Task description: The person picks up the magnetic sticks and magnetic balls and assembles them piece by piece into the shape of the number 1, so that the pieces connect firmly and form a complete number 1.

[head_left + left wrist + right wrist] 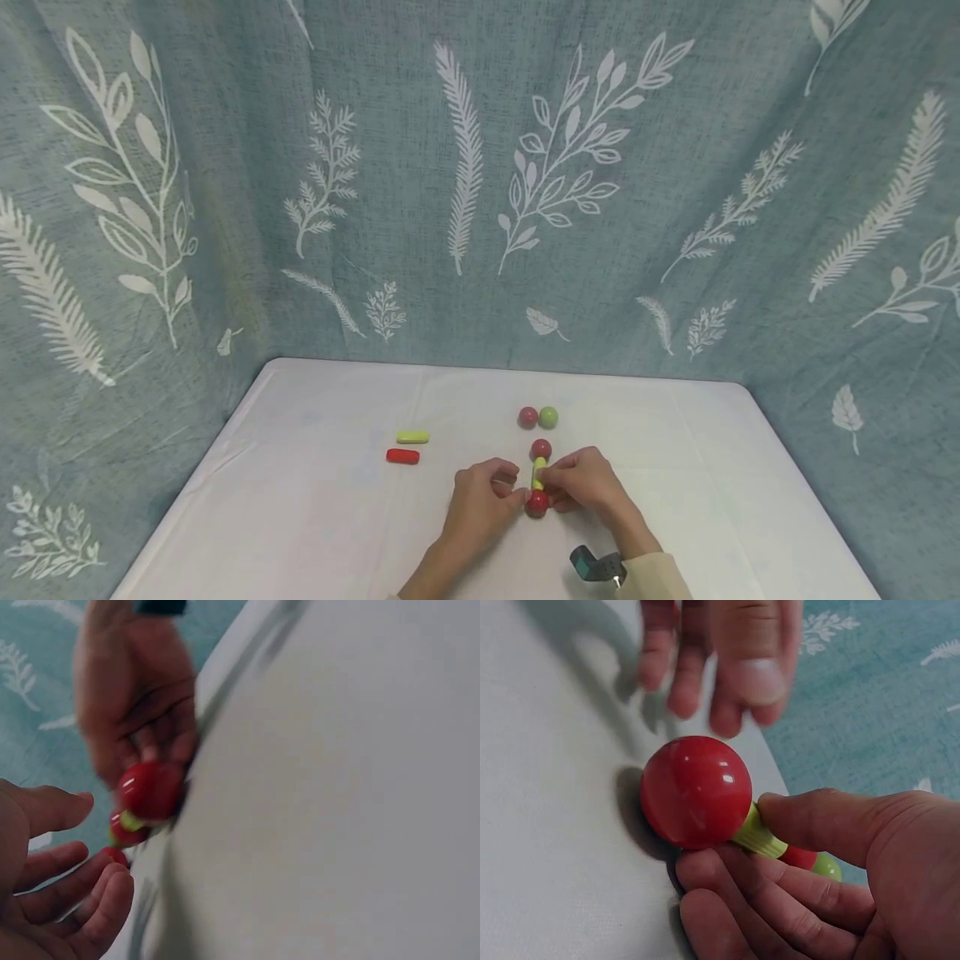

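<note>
In the head view, my right hand (592,485) pinches a yellow-green ribbed rod (539,465) between thumb and fingers. One end of the rod meets a glossy red ball (696,792), the one nearer me. At its far end sits a second red ball (541,449). My left hand (480,498) is just left of the near ball, fingers loosely bent and thumb apart from them. The left wrist view shows nothing held in that hand (64,881). From the right wrist, its fingertips (761,681) appear blurred above the ball, with a gap between.
Behind the rod, a red ball (528,417) and a green ball (549,417) sit side by side. To the left lie a yellow-green rod (412,437) and a red rod (402,457). The white table (315,517) meets a leaf-patterned curtain (420,317).
</note>
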The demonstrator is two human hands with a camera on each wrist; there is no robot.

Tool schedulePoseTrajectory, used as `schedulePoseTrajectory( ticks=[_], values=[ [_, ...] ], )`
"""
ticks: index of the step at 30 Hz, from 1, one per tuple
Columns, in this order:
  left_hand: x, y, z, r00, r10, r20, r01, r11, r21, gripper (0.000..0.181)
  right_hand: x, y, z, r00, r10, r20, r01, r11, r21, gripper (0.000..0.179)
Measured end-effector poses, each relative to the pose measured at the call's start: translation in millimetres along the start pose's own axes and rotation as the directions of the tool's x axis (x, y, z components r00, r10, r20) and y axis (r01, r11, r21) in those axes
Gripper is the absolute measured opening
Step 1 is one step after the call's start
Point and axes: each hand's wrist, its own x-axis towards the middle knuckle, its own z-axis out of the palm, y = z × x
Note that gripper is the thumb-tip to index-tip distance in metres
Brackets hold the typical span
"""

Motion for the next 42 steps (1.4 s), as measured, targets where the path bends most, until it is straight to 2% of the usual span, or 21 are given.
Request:
schedulePoseTrajectory(
  ticks=[6, 10, 17, 23, 29, 36, 42],
  values=[
    [28.0, 4.5, -15.5, 0.997, 0.060, -0.051, -0.060, 0.998, -0.002, 0.029, 2.9, 2, -2, 0.999, 0.009, -0.039, -0.010, 1.000, -0.024, 0.021],
    [46.9, 10.0, -19.6, 0.995, 0.082, -0.062, -0.083, 0.997, 0.000, 0.029, 3.4, 3, -4, 0.999, 0.010, -0.049, -0.011, 1.000, -0.025, 0.021],
    [76.9, 12.4, -13.2, 0.994, 0.095, -0.053, -0.094, 0.995, 0.021, 0.029, 0.9, 3, -7, 0.998, 0.003, -0.061, -0.005, 1.000, -0.028, 0.022],
    [97.8, 10.1, -1.9, 0.996, 0.072, -0.049, -0.070, 0.996, 0.054, 0.030, -7.4, 1, -6, 0.998, -0.012, -0.067, 0.006, 0.995, -0.096, 0.024],
    [110.5, 6.2, 7.1, 0.999, 0.038, -0.035, -0.034, 0.995, 0.094, 0.030, -19.0, -1, -4, 0.999, -0.042, -0.024, 0.038, 0.989, -0.141, 0.023],
    [118.3, 4.2, 12.6, 0.997, 0.078, 0.003, -0.078, 0.988, 0.137, 0.031, -22.4, -3, -2, 0.998, -0.057, -0.025, 0.053, 0.990, -0.130, 0.016],
    [118.7, 0.2, 15.1, 0.994, 0.109, 0.004, -0.108, 0.979, 0.171, 0.021, -21.6, -1, -1, 0.997, -0.072, -0.026, 0.069, 0.992, -0.104, 0.015]
  ],
)
